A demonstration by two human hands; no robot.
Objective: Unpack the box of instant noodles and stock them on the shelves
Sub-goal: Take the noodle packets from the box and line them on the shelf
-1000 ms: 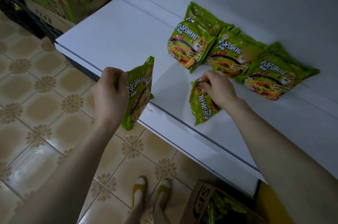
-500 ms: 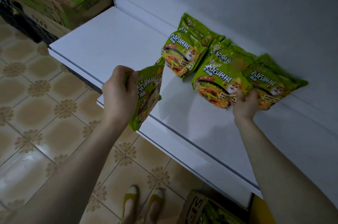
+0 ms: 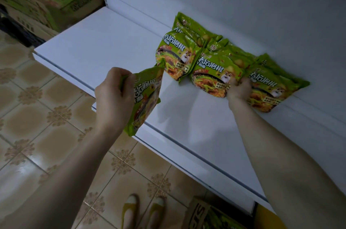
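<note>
Noodle packet [image 3: 148,97], glossy crinkled plastic, gripped in left hand [image 3: 112,95]; right hand [image 3: 238,89] pinches shelved packet [image 3: 211,73].

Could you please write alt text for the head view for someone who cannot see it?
The left hand grips a green noodle packet above the front edge of the white shelf; the right hand grips the middle packet of those lying on it.

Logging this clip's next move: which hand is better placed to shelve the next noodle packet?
Left. The left hand grips a loose packet over the front edge of the shelf, with bare shelf beside the row. The right hand is occupied, pinching the middle packet.
</note>
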